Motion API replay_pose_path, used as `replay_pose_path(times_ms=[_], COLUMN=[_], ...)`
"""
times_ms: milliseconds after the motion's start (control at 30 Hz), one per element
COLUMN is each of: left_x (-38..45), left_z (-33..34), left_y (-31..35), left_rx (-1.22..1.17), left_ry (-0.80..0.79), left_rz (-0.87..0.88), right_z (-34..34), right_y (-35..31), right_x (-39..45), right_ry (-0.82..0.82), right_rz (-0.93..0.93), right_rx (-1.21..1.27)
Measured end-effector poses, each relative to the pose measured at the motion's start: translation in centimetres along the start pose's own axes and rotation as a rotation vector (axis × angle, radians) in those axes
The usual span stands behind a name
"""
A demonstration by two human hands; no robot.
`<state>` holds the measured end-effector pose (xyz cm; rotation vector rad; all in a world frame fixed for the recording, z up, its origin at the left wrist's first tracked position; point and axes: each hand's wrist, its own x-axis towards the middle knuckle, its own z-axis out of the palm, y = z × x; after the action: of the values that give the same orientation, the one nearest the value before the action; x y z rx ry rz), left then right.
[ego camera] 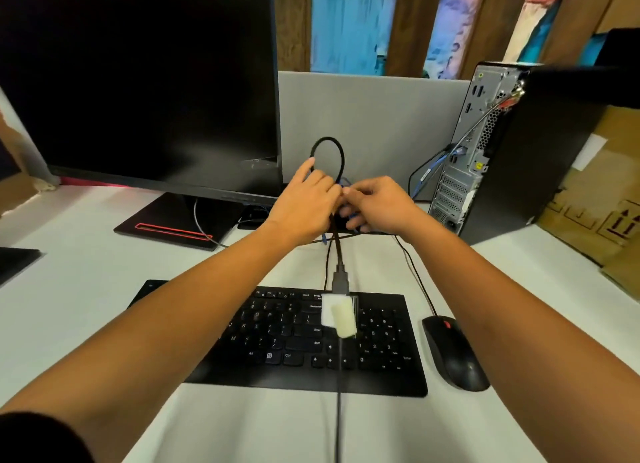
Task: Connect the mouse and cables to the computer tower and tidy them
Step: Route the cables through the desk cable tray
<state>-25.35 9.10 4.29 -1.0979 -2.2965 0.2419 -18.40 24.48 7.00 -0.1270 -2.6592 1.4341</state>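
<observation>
My left hand (304,206) grips a bundle of black cable (341,158) whose loop rises above my fingers. My right hand (375,204) pinches the same bundle from the right, just in front of the grey divider. A black plug (341,282) hangs from the bundle over the keyboard (294,345). The black mouse (455,353) with a red wheel lies right of the keyboard, its thin cord running back toward my hands. The computer tower (512,151) stands at the back right, rear ports facing me, with a blue cable (427,170) plugged in.
A large dark monitor (138,82) on a black stand (180,220) fills the left. Cardboard boxes (595,199) lean right of the tower. A grey divider (374,116) closes the desk's back. A pale tag or strap (343,319) hangs above the keyboard.
</observation>
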Motion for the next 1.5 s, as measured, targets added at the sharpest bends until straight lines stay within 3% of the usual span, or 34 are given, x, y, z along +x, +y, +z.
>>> replay_pose_path(times_ms=[133,233,333,400,500,567,633,767,967,1100,1167,1267,1300,1367,1433,1500], left_x=[1.6,2.0,2.2,2.1,1.7,1.4,1.0,1.0,3.7,6.6,7.8,8.6,8.7,9.0,10.1,11.6], left_z=[0.2,0.1,-0.1,-0.4,-1.2,-3.0,-4.9,-6.9,-7.1,-7.9,-8.7,-10.9,-12.4,-15.9,-17.5,-17.6], left_y=[-1.1,-0.8,0.0,0.1,0.2,0.3,-0.7,-2.8,-2.5,-3.6,-4.2,-4.9,-4.8,-4.3,-2.9,-1.3], left_rx=[0.078,0.19,0.196,0.164,-0.162,-0.501,-0.578,-0.542,-0.605,-0.623,-0.612,-0.47,-0.465,-0.711,-1.039,-1.141], left_ry=[-0.146,-0.256,-0.399,-0.475,-0.311,-0.126,-0.006,-0.033,0.227,0.041,-0.153,-0.429,-0.417,-0.306,-0.172,-0.108], left_rz=[-0.258,-0.333,-0.366,-0.374,-0.321,-0.141,-0.08,-0.227,-0.605,-0.782,-0.743,-0.496,-0.373,-0.167,-0.144,-0.207], right_z=[-0.8,-0.7,-0.1,-0.1,-0.8,-2.0,-3.6,-4.9,-6.8,-10.2,-11.9,-13.3,-13.3,-12.5,-11.4,-10.2], right_y=[-1.7,-1.6,0.2,0.9,0.0,-1.6,-3.7,-5.2,-2.5,-0.8,-0.5,-0.8,-1.4,-2.9,-4.8,-6.0], right_x=[-2.4,-3.6,-3.5,-3.0,-1.7,-0.6,-0.4,-0.8,-3.1,-4.6,-4.3,-3.0,-2.5,-1.7,-0.9,0.0], right_ry=[-0.257,-0.465,-0.397,-0.298,-0.173,-0.139,-0.134,-0.047,-0.152,0.06,0.179,0.361,0.401,0.445,0.477,0.519], right_rz=[0.274,0.227,0.119,0.08,-0.019,-0.143,-0.156,-0.146,-0.007,-0.084,-0.093,-0.128,-0.183,-0.323,-0.448,-0.571], right_rx=[-0.005,-0.253,-0.463,-0.417,-0.332,-0.357,-0.313,-0.006,0.032,-0.116,-0.273,-0.567,-0.69,-0.927,-1.075,-1.173])
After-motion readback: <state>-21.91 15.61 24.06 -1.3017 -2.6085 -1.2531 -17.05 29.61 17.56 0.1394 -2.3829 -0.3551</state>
